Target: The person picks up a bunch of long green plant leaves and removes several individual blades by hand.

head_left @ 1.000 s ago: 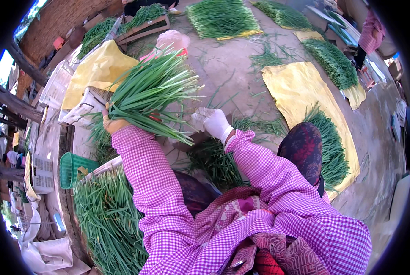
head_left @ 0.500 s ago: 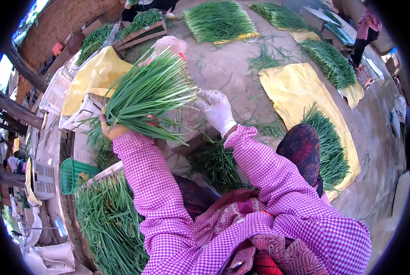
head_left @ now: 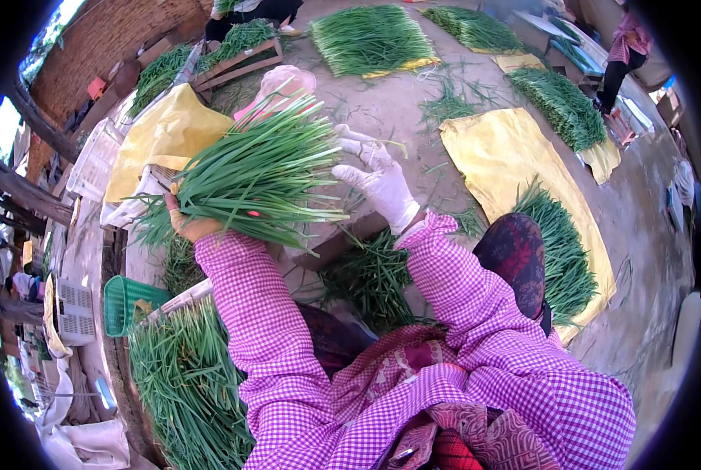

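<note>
My left hand (head_left: 191, 221) is closed around a big bunch of garlic chives (head_left: 248, 176), its dark leaf tips toward the left and its pale stem ends toward the right. Just off those stem ends is my right hand (head_left: 378, 184), in a white glove, thumb and fingers apart. A thin yellowish leaf bit (head_left: 400, 146) shows by its fingertips; whether it clings to the glove I cannot tell. Below the hands lies a dark heap of loose chives (head_left: 372, 278). More chives (head_left: 182, 376) fill a long stack at my lower left.
Beyond the bunch is a person's pink hat (head_left: 288, 82). A green basket (head_left: 123, 304) and a yellow sheet over a crate (head_left: 158, 129) are on the left. On the right, chives (head_left: 562, 254) lie on a yellow sheet (head_left: 491, 149) beside my knee. People are farther back.
My right hand has moved slightly right, away from the stem ends, and its fingers have spread. The bunch in my left hand has shifted and tilted a little.
</note>
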`<state>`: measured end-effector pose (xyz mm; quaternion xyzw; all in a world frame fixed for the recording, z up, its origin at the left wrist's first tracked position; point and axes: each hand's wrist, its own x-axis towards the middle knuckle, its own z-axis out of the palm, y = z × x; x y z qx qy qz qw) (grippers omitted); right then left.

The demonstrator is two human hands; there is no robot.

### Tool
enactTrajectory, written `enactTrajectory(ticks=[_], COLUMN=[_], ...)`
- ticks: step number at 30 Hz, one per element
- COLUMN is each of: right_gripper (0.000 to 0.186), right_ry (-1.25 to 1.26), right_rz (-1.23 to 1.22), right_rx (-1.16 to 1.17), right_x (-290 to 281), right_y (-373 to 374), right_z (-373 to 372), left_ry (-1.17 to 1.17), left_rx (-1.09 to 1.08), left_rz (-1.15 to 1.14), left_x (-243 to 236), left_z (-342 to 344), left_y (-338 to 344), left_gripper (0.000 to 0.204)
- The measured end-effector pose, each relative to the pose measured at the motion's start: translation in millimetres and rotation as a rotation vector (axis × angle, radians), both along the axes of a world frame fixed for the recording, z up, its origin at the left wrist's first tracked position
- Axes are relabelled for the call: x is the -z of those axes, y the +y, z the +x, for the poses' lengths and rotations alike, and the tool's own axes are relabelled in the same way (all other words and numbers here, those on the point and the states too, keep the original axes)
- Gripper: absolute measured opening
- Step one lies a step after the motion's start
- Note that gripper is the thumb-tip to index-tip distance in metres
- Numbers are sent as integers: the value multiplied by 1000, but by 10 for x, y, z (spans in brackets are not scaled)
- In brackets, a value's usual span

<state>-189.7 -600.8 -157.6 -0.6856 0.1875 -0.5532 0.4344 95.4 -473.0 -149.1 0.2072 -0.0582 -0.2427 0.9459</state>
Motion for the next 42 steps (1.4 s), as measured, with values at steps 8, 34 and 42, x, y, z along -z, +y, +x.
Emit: enactTrajectory(ticks=[8,34,42], right_gripper=[22,39,27], right_ry=[-233,124,-308], right_rz=[691,588,1004], right_rx=[-110,-440,-665], right_x=[609,405,473], right_y=[-367,-39,78], right_z=[-408,-5,-98], left_ry=[2,-529,-641], left_rx=[-64,390,414], left_rz=[37,-294,-82], left_x=[-136,-337,-425], left_z=[-23,-429,-638], left_y=[87,-58,-199], left_gripper=[43,23,26])
